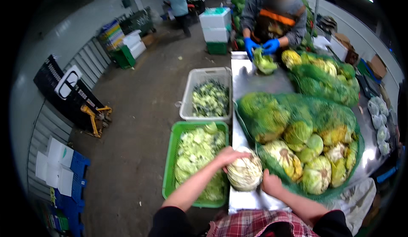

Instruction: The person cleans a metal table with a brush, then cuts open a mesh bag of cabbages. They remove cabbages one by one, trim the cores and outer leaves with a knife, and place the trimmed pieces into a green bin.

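A pale cabbage head (pixel 244 170) with creamy, wrinkled outer leaves rests near the front left edge of the steel table (pixel 245 202). My left hand (pixel 230 158) grips its upper left side, the thumb lying over the top. Against the cabbage's right side is my right hand (pixel 271 183), fingers curled in a fist. Whether this hand holds anything is hidden. Just beyond it lies an opened green mesh sack (pixel 271 167) filled with several cabbages, some with yellowed leaves and cut stems facing me.
Left of the table stand a green crate (pixel 169 173) of loose leaves and a white crate (pixel 188 109) of darker trimmings. Across the table, a co-worker's blue-gloved hands (pixel 271 46) handle a leafy cabbage (pixel 265 63). A second mesh sack (pixel 325 80) lies beside them. Wrapped produce (pixel 379 119) lines the right edge.
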Demonstrator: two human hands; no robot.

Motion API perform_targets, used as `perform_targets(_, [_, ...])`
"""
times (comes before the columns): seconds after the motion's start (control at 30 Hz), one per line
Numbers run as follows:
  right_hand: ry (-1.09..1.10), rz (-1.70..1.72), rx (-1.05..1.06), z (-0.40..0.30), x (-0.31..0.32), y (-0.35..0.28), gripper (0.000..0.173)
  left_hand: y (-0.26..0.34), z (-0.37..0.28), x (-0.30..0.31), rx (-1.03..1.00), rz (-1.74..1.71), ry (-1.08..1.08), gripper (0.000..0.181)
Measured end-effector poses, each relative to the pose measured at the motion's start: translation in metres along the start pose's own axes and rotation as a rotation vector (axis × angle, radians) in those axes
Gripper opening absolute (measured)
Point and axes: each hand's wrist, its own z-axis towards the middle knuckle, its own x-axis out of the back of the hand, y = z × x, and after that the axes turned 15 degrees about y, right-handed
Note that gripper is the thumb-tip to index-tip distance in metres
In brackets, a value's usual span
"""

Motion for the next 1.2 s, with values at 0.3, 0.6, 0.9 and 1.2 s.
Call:
perform_targets(0.3, [-0.008, 0.091, -0.026, -0.004, -0.013, 0.023, 0.036, -0.064, 0.028, 0.025, 0.094, -0.391, -0.156, 0.084])
perform_targets(0.6, [0.157, 0.318, -0.006, 0.117, -0.001, -0.032, 0.053, -0.135, -0.046, -0.016, 0.058, -0.690, 0.210, 0.079])
perform_targets(0.9, [0.165, 0.539, -0.019, 0.026, -0.012, -0.012, 0.047, -0.198, -0.058, -0.094, 0.168, -1.296, 0.439, 0.048])
perform_targets(1.2, [0.063, 0.224, 0.142, 0.016, 0.016, -0.033, 0.034, -0.144, -0.083, -0.056, 0.134, -0.920, 0.485, 0.097])
